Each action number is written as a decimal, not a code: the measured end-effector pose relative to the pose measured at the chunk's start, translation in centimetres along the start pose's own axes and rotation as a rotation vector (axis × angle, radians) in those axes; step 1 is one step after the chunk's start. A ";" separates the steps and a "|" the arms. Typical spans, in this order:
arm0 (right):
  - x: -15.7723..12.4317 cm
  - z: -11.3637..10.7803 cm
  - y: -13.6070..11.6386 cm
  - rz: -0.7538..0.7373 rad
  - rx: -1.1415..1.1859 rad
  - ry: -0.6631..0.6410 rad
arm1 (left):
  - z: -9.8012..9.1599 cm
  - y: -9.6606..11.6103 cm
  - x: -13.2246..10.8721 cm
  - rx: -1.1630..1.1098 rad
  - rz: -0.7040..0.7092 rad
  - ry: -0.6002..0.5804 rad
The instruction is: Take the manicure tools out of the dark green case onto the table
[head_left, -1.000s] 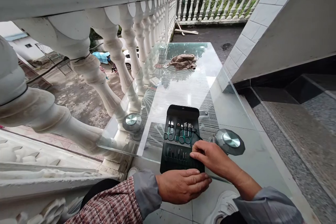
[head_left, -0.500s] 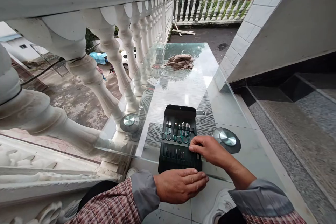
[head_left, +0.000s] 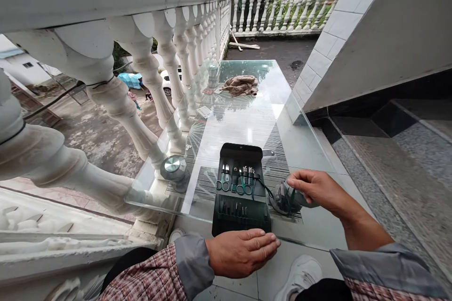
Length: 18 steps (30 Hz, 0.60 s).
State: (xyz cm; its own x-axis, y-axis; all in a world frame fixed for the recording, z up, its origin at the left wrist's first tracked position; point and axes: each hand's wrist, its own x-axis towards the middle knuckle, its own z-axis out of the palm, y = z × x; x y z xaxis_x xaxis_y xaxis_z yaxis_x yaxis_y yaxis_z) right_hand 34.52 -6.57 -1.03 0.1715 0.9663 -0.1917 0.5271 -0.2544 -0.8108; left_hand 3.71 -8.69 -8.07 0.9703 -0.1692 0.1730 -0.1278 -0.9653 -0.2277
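A black manicure case (head_left: 241,150) lies unfolded on the glass table. Its upper row holds small scissors (head_left: 222,184), more scissors with green handles (head_left: 244,188) and nail clippers (head_left: 251,176); several slim tools (head_left: 235,209) sit in the lower pocket. Flat along the case's near edge lies my left hand (head_left: 243,251), fingers stretched out. To the right of the case my right hand (head_left: 314,188) is closed in a pinch. A thin black cord (head_left: 270,193) runs from the case's right side towards those fingertips; its end at the fingers is hard to make out.
The glass table (head_left: 229,127) carries a crumpled brown cloth (head_left: 240,85) at its far end. A round metal table mount (head_left: 173,164) shows on the left. White balusters (head_left: 118,96) line the left side, and stone steps (head_left: 381,150) rise on the right.
My right hand has moved right, away from the case, and the black cord now stretches out beside it. My left hand has stayed at the near edge.
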 end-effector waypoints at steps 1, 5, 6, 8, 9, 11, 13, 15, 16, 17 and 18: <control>0.0 -0.2 0.5 0.052 0.033 -0.066 | 0.1 0.1 0.0 -0.005 -0.005 -0.002; 0.6 0.6 2.4 0.118 0.007 -0.073 | 0.5 0.3 0.0 0.003 -0.007 0.016; 0.8 1.0 2.7 0.097 -0.039 -0.027 | 0.5 0.3 0.0 0.008 -0.008 0.022; 1.3 1.7 3.0 0.017 -0.149 0.043 | 0.5 0.3 0.1 0.006 -0.011 0.019; 1.5 1.9 3.1 -0.031 -0.206 0.053 | 0.4 0.2 0.1 -0.001 -0.011 0.011; 1.9 2.3 3.1 -0.109 -0.308 0.052 | 0.1 0.1 0.1 -0.020 -0.003 -0.007; 2.0 2.4 3.0 -0.144 -0.381 0.053 | -0.1 0.0 0.1 -0.034 0.003 -0.012; 1.8 2.5 2.9 -0.157 -0.423 0.108 | -0.3 -0.1 0.2 -0.043 0.002 -0.010; 1.6 2.6 2.8 -0.165 -0.428 0.149 | -0.3 -0.1 0.2 -0.046 -0.001 -0.009; 1.3 2.7 2.6 -0.175 -0.420 0.191 | -0.2 -0.1 0.1 -0.050 -0.005 -0.009; 0.9 2.8 2.3 -0.188 -0.396 0.220 | -0.2 -0.1 0.1 -0.052 -0.010 -0.009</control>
State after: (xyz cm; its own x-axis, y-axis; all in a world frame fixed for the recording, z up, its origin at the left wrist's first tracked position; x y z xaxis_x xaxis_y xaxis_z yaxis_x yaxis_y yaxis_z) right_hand 33.55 -6.19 -4.60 0.1922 0.9768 0.0942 0.8347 -0.1122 -0.5391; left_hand 3.82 -8.66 -7.88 0.9734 -0.1581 0.1659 -0.1286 -0.9760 -0.1760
